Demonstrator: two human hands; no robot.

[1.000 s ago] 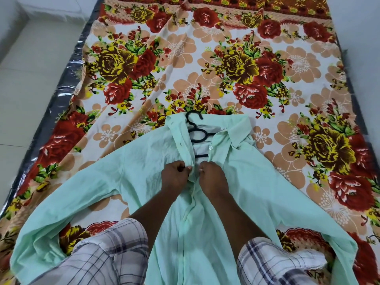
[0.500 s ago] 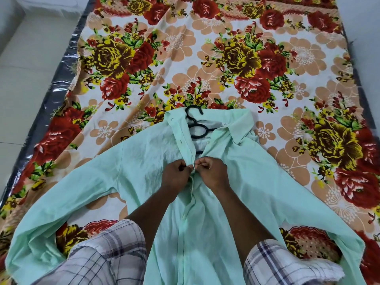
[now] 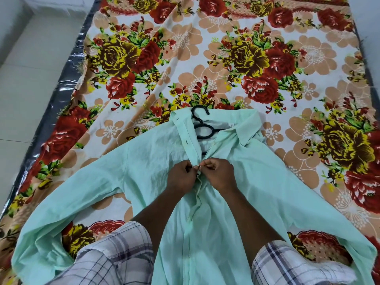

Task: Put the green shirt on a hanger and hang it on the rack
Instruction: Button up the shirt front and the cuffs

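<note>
The left hand and right hand are pinching the front edges of the green shirt, which is lying over the hanger on the floral sheet, and are best holding those edges aligned and taut for buttoning.

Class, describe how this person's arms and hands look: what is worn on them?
The left forearm and right forearm are bare. The left hand and right hand wear no gloves, and no watch, ring or bracelet shows. The left sleeve and right sleeve are short, of white checked cloth with grey and dark lines.
</note>
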